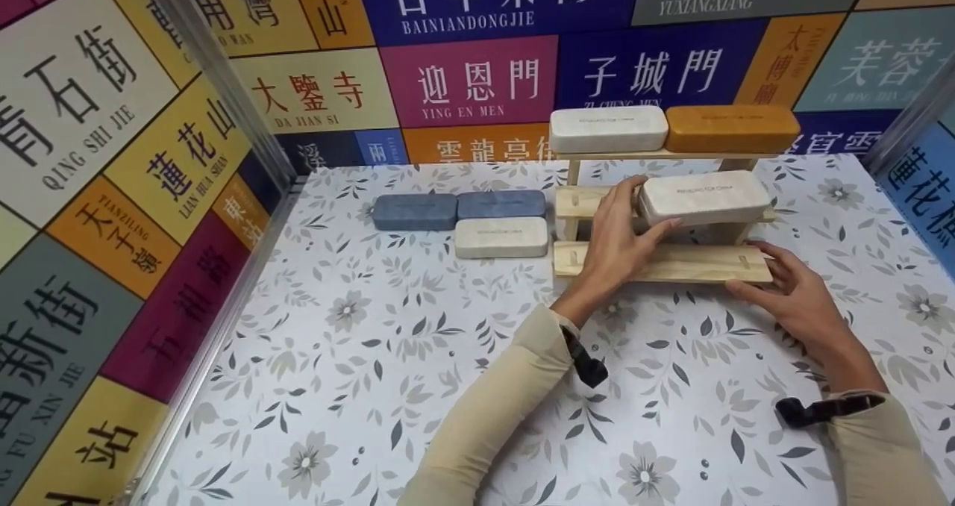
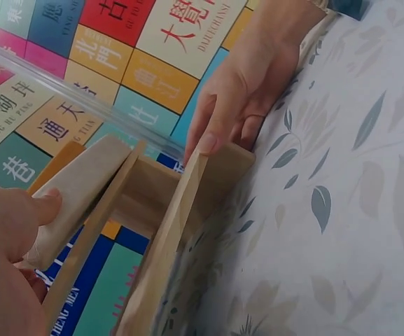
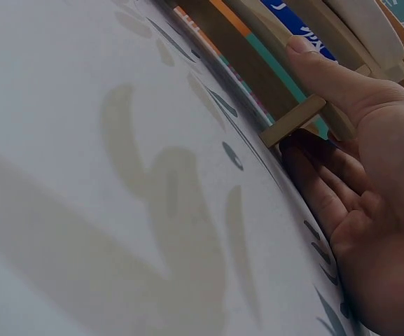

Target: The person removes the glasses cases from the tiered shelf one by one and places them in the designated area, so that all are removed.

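My left hand [image 1: 616, 230] holds a white glasses case [image 1: 705, 197] by its left end, at the middle level of a three-tier wooden rack [image 1: 671, 263]. In the left wrist view, the thumb lies on the face of that case [image 2: 82, 189]. My right hand [image 1: 802, 293] grips the right end of the bottom board. The right wrist view shows its thumb along the board and its fingers curled near the rack's foot [image 3: 296, 120]. On the top tier sit another white case [image 1: 608, 130] and an orange case [image 1: 731, 128], end to end.
Left of the rack, two blue cases [image 1: 415, 213] lie end to end on the flower-patterned tabletop [image 1: 321, 386]. A white case [image 1: 501, 238] lies just in front of the right one. Panels with Chinese signs [image 1: 477, 80] stand behind and at the sides.
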`<state>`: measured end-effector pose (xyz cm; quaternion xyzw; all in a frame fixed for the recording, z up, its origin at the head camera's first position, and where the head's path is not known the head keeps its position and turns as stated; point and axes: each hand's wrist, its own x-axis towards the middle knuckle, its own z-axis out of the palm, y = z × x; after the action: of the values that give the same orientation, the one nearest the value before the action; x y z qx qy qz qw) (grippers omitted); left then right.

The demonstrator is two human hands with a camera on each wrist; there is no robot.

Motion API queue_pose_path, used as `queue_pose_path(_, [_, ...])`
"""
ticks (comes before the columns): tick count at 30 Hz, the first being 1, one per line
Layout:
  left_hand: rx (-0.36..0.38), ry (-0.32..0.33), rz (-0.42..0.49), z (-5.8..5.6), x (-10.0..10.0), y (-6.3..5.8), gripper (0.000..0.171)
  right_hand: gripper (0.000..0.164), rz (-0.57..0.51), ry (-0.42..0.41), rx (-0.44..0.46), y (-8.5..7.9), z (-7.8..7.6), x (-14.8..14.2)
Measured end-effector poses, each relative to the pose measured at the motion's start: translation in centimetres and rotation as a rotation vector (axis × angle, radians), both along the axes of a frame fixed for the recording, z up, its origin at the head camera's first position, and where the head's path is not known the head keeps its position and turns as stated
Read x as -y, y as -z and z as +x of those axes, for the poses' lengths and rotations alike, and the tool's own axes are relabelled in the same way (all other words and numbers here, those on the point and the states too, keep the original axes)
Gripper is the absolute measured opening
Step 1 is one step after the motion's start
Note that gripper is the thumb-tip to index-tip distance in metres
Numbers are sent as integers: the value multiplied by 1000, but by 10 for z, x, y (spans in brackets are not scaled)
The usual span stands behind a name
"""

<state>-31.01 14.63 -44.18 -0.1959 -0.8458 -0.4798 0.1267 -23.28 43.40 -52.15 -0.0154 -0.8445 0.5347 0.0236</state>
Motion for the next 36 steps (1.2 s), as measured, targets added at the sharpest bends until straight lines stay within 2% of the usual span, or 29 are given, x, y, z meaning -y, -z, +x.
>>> queue_pose_path(5, [-8, 72, 94, 0, 16, 3, 75, 90, 12, -9, 16, -1, 0, -2])
queue_pose_path(13, [-5, 47, 140, 2, 40, 6, 82, 87, -44, -19, -13, 0, 0, -1])
queue_pose_path(23, [54, 67, 267, -2, 67, 9, 79, 87, -8, -17, -10, -1, 0, -2])
queue_pose_path(31, [107, 124, 373, -9, 81, 7, 81, 86, -5, -14, -3, 0, 0, -3])
queue_pose_path(36, [80, 195, 396, -15, 101, 14, 81, 88, 0, -17, 6, 0, 0, -3])
